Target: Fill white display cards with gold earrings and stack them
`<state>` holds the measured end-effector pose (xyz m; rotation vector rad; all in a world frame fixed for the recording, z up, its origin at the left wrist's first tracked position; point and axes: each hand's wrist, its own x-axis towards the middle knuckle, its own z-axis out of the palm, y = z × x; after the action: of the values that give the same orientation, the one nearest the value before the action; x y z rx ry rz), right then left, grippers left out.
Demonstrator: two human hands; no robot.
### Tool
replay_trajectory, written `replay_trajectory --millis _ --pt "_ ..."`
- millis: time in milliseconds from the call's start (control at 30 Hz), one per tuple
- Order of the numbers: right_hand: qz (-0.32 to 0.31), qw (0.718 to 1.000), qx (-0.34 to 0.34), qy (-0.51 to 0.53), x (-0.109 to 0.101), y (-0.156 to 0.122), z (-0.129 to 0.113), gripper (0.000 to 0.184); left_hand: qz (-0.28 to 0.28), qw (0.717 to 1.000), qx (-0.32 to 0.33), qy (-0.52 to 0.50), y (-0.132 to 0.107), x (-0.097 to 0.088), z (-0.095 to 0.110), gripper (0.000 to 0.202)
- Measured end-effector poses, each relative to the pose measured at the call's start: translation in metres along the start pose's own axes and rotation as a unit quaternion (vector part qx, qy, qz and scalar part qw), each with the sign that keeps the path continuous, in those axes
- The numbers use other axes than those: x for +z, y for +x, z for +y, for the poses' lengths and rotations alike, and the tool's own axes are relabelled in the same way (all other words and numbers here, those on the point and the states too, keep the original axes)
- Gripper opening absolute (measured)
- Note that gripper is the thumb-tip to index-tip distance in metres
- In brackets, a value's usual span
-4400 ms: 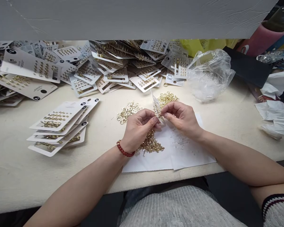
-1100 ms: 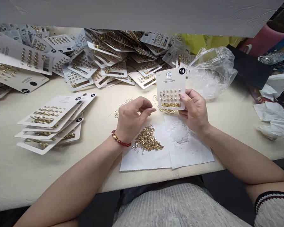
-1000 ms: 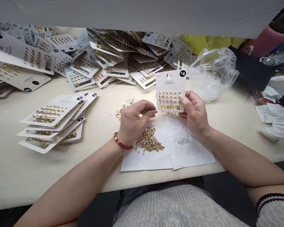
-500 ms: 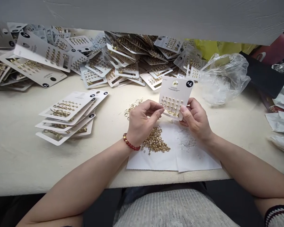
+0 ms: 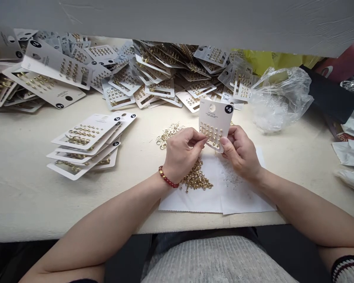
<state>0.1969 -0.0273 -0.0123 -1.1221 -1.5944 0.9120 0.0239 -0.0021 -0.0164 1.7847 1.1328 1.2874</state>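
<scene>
Head view, looking down at our bench: our right hand [image 5: 241, 151] is closed on the lower right corner of a white earring card [image 5: 214, 124], thumb on its face, holding it nearly upright at the centre of the frame. Our left hand [image 5: 181, 151] is curled with thumb and fingertips pinched at the card's lower left edge — whether a small fitting sits in that pinch we cannot tell, since the fingers hide it.

The card in hand carries rows of gold studs across its middle, and we judge it close to filled, though its bottom edge is covered by our fingers. Left of centre lies a fanned stack of finished cards [image 5: 88, 143], only a few deep. Across the top of the frame sprawls a large heap of cards [image 5: 129, 74], and from this angle we cannot say whether those are complete or waiting for pieces.

Supplies remain in plenty: a mound of gold backs [image 5: 197, 180] on white paper sheets [image 5: 194, 200] just below our hands, a scatter of clear backs [image 5: 233, 177] on the sheet to the right, and loose gold hoops [image 5: 166, 135] on the table [image 5: 23, 196] just above our left hand. A clear plastic bag [image 5: 279, 98] sits at the upper right.

So we reckon the work is well under way — one card nearly done, a small stack set aside, much loose stock unused.
</scene>
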Motion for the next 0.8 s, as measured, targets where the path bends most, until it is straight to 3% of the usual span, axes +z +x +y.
replay_trajectory --millis 100,200,300,400,567,633,800 --pt "-0.020 0.994 -0.082 -0.073 -0.001 -0.002 -0.006 0.011 -0.031 0.990 -0.080 -0.108 0.000 0.001 -0.002 0.004" --pt "-0.045 0.980 -0.161 -0.106 -0.004 -0.004 -0.013 0.023 -0.055 0.970 -0.134 -0.197 0.001 0.001 -0.004 0.011" --pt "-0.004 0.974 -0.197 -0.111 -0.008 -0.004 -0.016 0.024 -0.039 0.950 -0.158 -0.265 0.003 0.001 -0.007 0.021" --pt "0.004 0.966 -0.203 -0.160 -0.012 -0.003 -0.013 0.008 -0.017 0.935 -0.179 -0.306 0.006 -0.001 -0.007 0.029" --pt "-0.198 0.920 -0.148 -0.303 -0.011 -0.004 -0.004 0.017 -0.002 0.936 -0.173 -0.307 0.011 -0.006 -0.003 0.038" --pt "-0.251 0.899 -0.127 -0.336 -0.008 -0.006 -0.003 0.020 -0.003 0.940 -0.169 -0.296 0.011 -0.006 -0.002 0.038" --pt "-0.267 0.879 -0.108 -0.380 0.002 -0.005 -0.003 0.024 -0.011 0.946 -0.148 -0.287 0.008 -0.003 -0.002 0.029"
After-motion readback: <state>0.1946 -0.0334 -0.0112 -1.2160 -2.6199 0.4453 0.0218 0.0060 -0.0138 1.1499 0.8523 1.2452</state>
